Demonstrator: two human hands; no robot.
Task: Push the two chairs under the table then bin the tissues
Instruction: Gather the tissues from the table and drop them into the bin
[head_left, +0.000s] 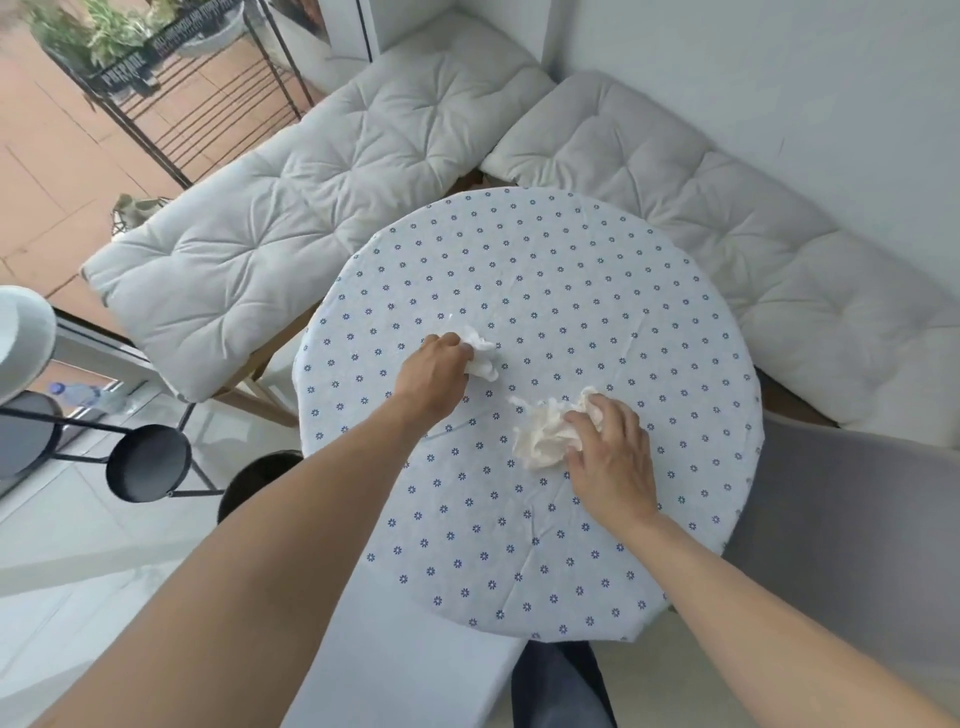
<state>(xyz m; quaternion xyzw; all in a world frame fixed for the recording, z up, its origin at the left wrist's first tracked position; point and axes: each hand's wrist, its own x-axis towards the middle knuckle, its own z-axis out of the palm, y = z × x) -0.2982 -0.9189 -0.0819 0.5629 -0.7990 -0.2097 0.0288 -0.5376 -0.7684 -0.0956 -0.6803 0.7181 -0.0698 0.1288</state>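
Note:
A round table (545, 280) with a white cloth dotted with small blue flowers fills the middle of the view. My left hand (434, 376) is closed around a small crumpled white tissue (480, 356) near the table's centre. My right hand (610, 452) rests over a larger crumpled tissue (540, 434), fingers curled onto its right side. A grey chair (852, 519) sits at the right, its seat tucked under the table edge. A white chair seat (415, 649) lies beneath the near edge, just left of my leg.
Two cushioned benches, one at the left (291, 208) and one at the right (753, 244), wrap around the far side. A black metal rack with round shelves (148, 462) stands at the left, by a dark round bin (254, 480). A plastic bottle (83, 392) lies near the window.

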